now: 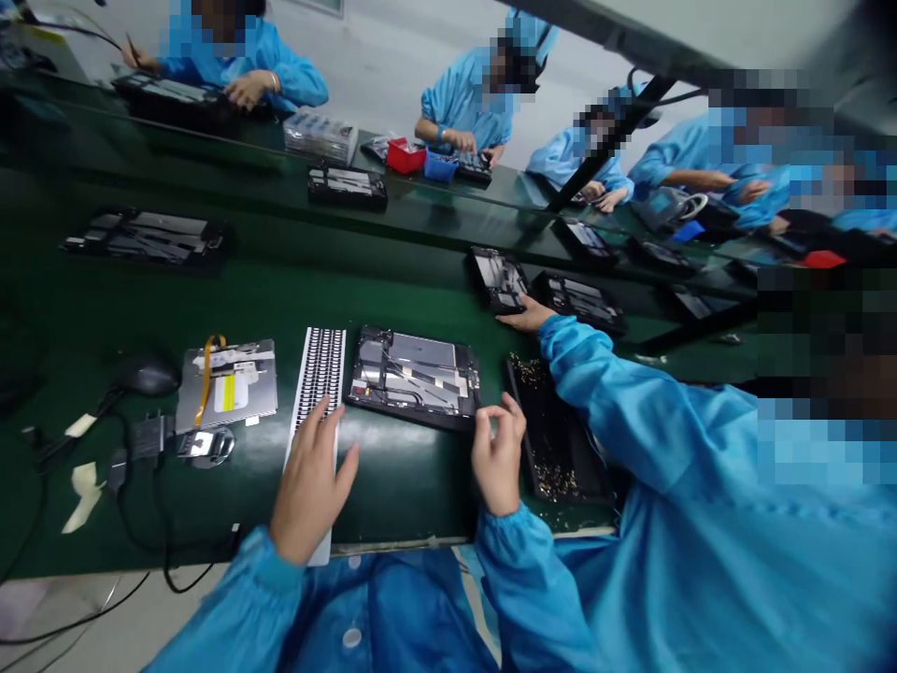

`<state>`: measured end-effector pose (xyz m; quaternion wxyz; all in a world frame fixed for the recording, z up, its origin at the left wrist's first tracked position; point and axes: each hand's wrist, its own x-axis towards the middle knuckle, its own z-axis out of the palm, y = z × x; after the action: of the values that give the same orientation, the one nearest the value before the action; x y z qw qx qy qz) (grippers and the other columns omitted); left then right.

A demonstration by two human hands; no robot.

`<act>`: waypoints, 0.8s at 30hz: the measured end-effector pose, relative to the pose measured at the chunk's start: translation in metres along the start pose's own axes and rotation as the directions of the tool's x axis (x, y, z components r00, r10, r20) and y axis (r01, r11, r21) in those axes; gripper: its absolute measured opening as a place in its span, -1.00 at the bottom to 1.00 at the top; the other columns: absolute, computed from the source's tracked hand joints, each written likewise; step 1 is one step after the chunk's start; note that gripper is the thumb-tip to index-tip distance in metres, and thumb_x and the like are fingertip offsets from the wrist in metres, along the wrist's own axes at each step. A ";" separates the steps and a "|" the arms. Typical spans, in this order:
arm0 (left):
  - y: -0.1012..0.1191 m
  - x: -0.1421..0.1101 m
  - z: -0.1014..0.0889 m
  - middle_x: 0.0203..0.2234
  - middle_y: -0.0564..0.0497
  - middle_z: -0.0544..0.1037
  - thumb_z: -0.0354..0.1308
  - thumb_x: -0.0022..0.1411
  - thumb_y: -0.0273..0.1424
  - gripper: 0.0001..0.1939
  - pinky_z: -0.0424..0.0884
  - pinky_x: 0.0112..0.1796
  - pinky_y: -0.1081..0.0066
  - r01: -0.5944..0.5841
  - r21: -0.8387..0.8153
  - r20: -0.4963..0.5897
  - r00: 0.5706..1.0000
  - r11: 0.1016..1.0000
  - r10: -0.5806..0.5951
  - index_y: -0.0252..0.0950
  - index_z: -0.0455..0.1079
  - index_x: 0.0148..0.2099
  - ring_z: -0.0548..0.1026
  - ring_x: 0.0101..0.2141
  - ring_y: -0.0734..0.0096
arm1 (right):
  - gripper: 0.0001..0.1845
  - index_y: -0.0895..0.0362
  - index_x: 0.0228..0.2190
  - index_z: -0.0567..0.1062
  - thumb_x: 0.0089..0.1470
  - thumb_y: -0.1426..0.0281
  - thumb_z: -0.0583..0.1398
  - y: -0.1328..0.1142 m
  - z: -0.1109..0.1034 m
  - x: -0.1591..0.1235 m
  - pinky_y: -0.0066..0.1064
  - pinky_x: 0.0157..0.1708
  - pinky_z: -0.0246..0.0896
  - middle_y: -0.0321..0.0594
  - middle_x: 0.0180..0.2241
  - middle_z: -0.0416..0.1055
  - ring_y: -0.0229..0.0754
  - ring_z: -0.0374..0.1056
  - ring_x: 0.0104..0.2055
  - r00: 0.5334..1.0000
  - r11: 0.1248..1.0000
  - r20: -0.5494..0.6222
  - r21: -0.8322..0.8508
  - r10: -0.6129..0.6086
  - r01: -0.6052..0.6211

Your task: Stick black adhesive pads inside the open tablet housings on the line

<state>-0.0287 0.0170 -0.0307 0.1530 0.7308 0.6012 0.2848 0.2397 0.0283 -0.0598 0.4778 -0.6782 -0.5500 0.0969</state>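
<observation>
My left hand (312,481) rests over a long white sheet of black stickers (320,369), fingers apart and holding nothing visible. To its right lies an opened tablet (420,374), its inner parts, flat cables and tape bits facing up in a dark frame. My right hand (499,458) is at the tablet's lower right corner, thumb and fingertips brought together in a pinch. Whatever sits between those fingertips, if anything, is too small to make out. Beside that hand is a black tray (553,430) with many tiny gold-coloured screws along its ends.
On the right a co-worker's hand (529,314) touches another opened tablet (499,279). A metal-backed panel with an orange ribbon (242,383), a mouse (147,371), an adapter (150,436) and cables lie left. Across the bench, several people in blue handle devices near a red bin (405,156).
</observation>
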 end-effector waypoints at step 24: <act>0.017 -0.022 0.046 0.02 -0.13 0.53 0.12 0.30 -0.53 -0.69 0.44 0.11 0.16 -0.323 0.070 -0.087 0.940 0.944 0.329 -0.29 0.36 0.09 0.48 0.07 0.20 | -0.86 0.09 -0.15 0.41 0.34 0.45 0.05 -0.042 0.014 -0.011 -0.05 0.14 0.32 0.04 0.14 0.31 -0.02 0.25 0.22 0.632 0.875 0.634 0.160 -0.446 0.457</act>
<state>0.0105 -0.0028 -0.0626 0.0543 0.8093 0.4863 0.3250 0.1991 0.0242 -0.0401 0.2588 -0.4450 -0.8335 0.2005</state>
